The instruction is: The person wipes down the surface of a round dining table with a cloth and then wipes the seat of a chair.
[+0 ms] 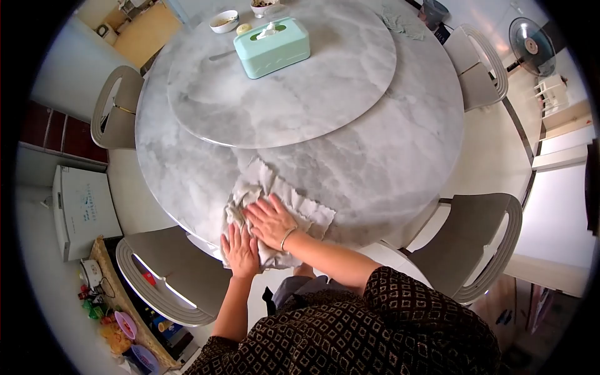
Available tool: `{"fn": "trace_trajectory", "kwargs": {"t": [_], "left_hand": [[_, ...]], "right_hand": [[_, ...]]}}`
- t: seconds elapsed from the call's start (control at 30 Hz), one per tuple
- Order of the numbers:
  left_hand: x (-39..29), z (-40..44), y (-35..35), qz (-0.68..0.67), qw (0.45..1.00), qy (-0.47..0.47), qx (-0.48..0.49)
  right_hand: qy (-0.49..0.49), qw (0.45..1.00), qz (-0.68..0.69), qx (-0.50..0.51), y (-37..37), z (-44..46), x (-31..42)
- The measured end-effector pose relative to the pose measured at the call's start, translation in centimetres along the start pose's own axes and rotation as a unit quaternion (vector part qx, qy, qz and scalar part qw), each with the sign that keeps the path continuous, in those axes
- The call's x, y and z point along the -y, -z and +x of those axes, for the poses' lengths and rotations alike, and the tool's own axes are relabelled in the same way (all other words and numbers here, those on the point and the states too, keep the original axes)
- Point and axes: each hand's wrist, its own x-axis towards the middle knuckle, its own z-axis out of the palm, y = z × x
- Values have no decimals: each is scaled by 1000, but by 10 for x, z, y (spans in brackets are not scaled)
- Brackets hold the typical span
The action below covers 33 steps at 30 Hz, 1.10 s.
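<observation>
A pale grey cloth (303,209) lies bunched and partly spread at the near edge of the round marble-patterned table (400,169). My left hand (240,253) rests flat on the cloth's near left part, fingers stretched out and pointing away from me. Just right of it and slightly farther in, my right hand (270,222) also presses flat on the cloth with its fingers spread. A bracelet circles my right wrist. Part of the cloth hangs at the table edge below my hands.
A raised round turntable (337,106) bears a mint-green tissue box (275,53), a bowl (224,22) and another bowl (265,6). A crumpled greenish cloth (403,26) lies at the far right. Chairs flank me, one left (181,275) and one right (469,240).
</observation>
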Motion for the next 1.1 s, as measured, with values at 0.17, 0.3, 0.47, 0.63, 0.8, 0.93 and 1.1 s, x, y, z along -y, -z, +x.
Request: {"fn": "trace_trajectory", "kwargs": {"t": [0.17,0.3,0.47,0.63,0.8,0.93,1.1], "left_hand": [[-21,-6,1,16,998,-4,59],[-62,34,6,12,985,-130,114],[-125,95,-13,-5,968,-237,83],[-197,144,-29,3,956,-279,86],[-275,196,-38,-12,961,-258,98],[-334,250,-47,-19,970,-223,90],[-411,324,-65,-22,972,-221,73]], "right_hand": [[-3,999,23,-22,5,-53,-3],[-101,992,41,-59,23,-86,-42],[-209,969,-47,-124,47,-94,-102],[-262,948,-84,-157,63,-99,-186],[-305,944,-63,-104,91,-100,-272],[-312,945,-73,-59,116,-93,-350],[-386,918,-37,-81,149,-91,-442]]}}
